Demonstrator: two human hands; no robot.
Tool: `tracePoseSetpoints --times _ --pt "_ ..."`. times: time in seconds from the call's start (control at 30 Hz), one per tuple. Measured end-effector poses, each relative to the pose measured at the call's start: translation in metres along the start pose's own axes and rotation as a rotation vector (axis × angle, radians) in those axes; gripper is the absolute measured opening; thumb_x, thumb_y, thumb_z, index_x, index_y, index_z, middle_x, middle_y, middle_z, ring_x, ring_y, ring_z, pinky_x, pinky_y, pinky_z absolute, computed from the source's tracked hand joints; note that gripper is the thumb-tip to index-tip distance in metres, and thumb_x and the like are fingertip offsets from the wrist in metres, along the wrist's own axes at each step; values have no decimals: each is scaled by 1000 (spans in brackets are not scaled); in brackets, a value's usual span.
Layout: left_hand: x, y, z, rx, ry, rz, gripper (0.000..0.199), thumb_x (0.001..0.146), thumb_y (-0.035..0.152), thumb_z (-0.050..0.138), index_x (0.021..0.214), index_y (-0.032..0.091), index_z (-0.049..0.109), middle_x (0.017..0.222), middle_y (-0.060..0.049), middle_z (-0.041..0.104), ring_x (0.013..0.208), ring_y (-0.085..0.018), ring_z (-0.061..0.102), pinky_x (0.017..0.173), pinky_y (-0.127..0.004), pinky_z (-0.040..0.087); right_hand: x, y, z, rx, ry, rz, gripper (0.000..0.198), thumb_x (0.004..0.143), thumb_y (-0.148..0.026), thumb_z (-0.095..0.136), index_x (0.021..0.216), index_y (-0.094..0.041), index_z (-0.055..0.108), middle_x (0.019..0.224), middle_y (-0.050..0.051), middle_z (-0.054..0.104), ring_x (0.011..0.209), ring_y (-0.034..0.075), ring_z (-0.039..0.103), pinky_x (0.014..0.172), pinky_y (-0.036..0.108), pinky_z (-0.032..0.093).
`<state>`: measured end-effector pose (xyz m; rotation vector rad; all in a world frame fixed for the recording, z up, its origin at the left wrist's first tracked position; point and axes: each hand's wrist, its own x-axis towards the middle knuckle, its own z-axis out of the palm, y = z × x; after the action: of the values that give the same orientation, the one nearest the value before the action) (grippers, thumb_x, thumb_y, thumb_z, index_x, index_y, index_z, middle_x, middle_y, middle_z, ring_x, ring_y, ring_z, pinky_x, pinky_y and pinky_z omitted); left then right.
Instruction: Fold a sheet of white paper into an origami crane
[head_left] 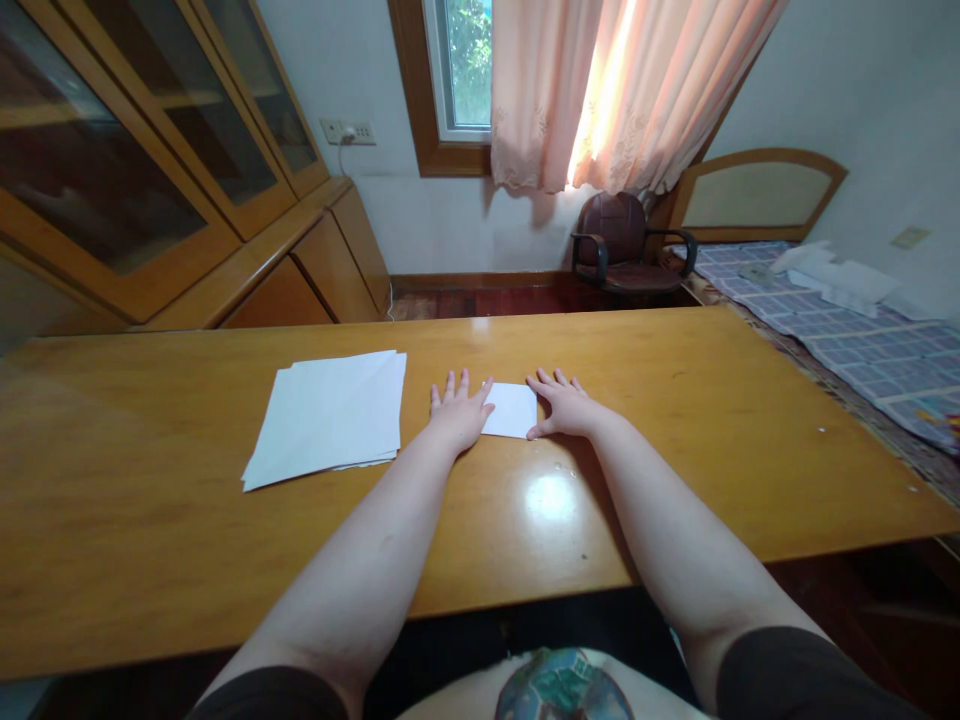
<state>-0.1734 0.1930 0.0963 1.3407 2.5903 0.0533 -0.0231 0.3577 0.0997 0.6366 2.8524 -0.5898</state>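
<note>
Head view: one big table (pixel 712 400) runs from side to side, with 12 o'clock being the far way. On it, a white stack (pixel 330 415) lies at about 9 o'clock from the hands. The left hand (pixel 459 414) and the right hand (pixel 565 408) are back side up, fingers spread, pinching nothing. Between them the small paper (pixel 511 410) lies flat on the table. The left thumb is over its 9 o'clock side; the right thumb and pointer are by its corners at 4 and 2 o'clock. How hard they push, I cannot tell.

To hold it flat well, I think both hands should press softly and the same, so it does not slip or bend.

The table's edges at 12 and 6 o'clock are well apart from the paper. The stack is near the left hand, so there looks to be more room toward 3 o'clock.
</note>
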Motion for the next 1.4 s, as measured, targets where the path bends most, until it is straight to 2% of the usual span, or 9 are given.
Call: tracePoseSetpoints --times 0.13,0.3,0.4,0.5,0.77,0.97,1.03,1.17,1.4 --pt "-3 1 0 58 65 145 59 91 45 33 146 26 24 155 -8 10 142 -33 1 109 -62 1 -2 2 -1 -10 -9 -20 122 48 -73 69 148 -24 19 155 10 8 140 37 -2 110 58 1" --pt "-5 9 5 49 -12 417 60 93 41 30 147 19 19 154 -7 17 142 -23 12 114 -50 7 -7 -3 0 -27 16 -67 108 65 -72 58 149 -18 14 154 14 7 141 35 -2 109 60 -1" --pt "-6 13 6 36 -23 350 67 91 51 31 148 18 16 154 -9 13 142 -24 10 113 -51 9 -9 -15 5 1 54 -168 88 81 -65 43 149 -18 12 154 13 6 142 29 1 110 56 3" --pt "-8 12 2 17 -51 242 76 87 60 31 148 18 13 155 -9 8 143 -27 6 112 -56 6 -7 -27 10 -13 -25 -235 71 90 -57 30 149 -21 15 154 10 13 142 26 7 111 54 5" --pt "-7 -5 -6 8 -157 50 107 66 78 46 149 23 6 155 -9 0 140 -39 -6 106 -66 2 -6 -21 7 -53 -92 -61 111 66 -71 58 149 -16 8 154 14 7 141 33 3 111 57 5" --pt "-6 -16 -10 11 -149 28 112 59 79 55 148 28 11 155 -14 -1 138 -43 -6 104 -67 3 -10 -14 7 -50 -74 1 115 63 -74 58 149 -18 7 155 12 6 141 36 -2 109 61 -1" --pt "-5 -17 -10 -13 -83 73 100 66 75 52 147 26 18 155 -13 6 140 -41 -4 105 -66 4 -10 -12 8 -56 -64 -21 114 64 -75 56 149 -18 6 155 12 6 141 35 -3 109 61 -3" --pt "4 -20 -8 -150 91 92 51 92 50 28 133 26 46 149 -6 32 140 -30 18 109 -59 12 -6 -7 7 -57 -13 -45 95 76 -73 41 149 -20 11 155 9 9 141 33 0 108 61 -3" --pt "8 -26 -9 -272 97 215 45 88 21 33 127 31 52 139 1 49 135 -23 30 110 -59 12 1 -4 6 -55 111 -78 78 76 -62 55 143 -28 33 152 8 23 141 35 8 107 63 4"
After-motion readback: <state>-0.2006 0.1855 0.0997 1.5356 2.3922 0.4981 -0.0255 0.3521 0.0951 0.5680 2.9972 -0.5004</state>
